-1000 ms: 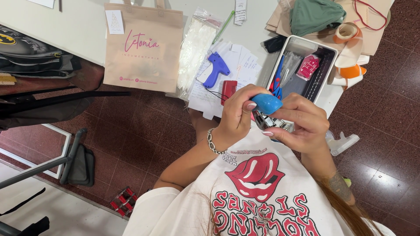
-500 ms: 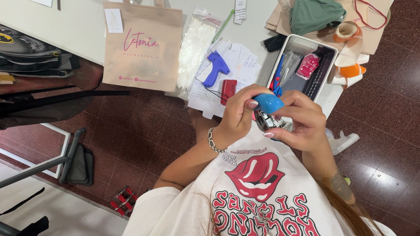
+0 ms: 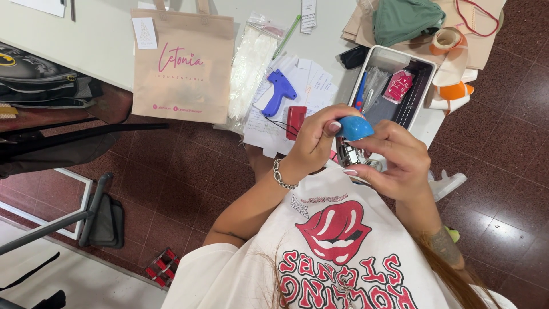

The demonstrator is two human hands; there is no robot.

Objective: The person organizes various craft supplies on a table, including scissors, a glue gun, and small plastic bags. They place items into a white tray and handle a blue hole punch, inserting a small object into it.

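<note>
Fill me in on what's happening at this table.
A person in a printed white T-shirt holds a small tool with a blue top and shiny metal parts between both hands. The left hand grips the blue end; the right hand cups it from the other side. On the table lie a blue tagging gun, a beige tote bag and a white tray of small items.

A white table (image 3: pixel 86 51) carries a beige tote bag (image 3: pixel 182 63); a blue tagging gun (image 3: pixel 280 90) on papers (image 3: pixel 311 86); a white tray (image 3: pixel 426 68) — tape rolls (image 3: pixel 449 40) beside it.
</note>
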